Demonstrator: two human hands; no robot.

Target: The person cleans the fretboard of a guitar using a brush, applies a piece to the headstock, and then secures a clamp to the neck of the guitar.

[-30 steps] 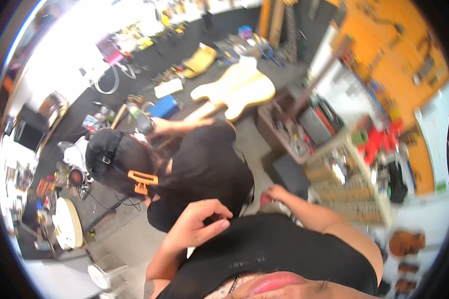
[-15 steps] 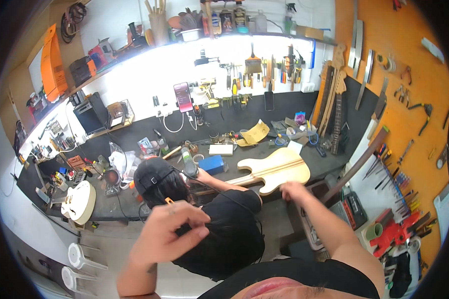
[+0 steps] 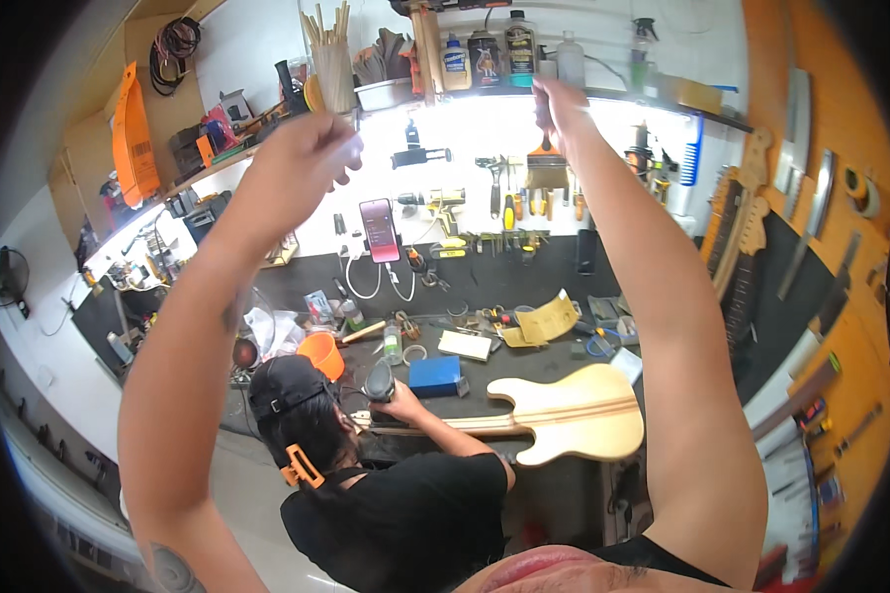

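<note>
The right hand (image 3: 561,107) is half closed, a brush (image 3: 548,177) just below it, the left hand (image 3: 311,163) loosely curled — any grip blurred.

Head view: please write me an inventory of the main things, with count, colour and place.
coworker: 1, black clothes, at the bench
hair clip: 1, orange, on the coworker
hand tool: 1, grey, in the coworker's hand
guitar: 1, pale wood, on the bench
box: 1, blue, on the bench
bucket: 1, orange, left of the box
phone: 1, pink screen, before the back wall
brush: 1, brown bristles, on the back wall
bottles: several, mixed colours, on the shelf
left hand: 1, bare, raised, left of the phone
right hand: 1, bare, raised, in front of the shelf
</note>
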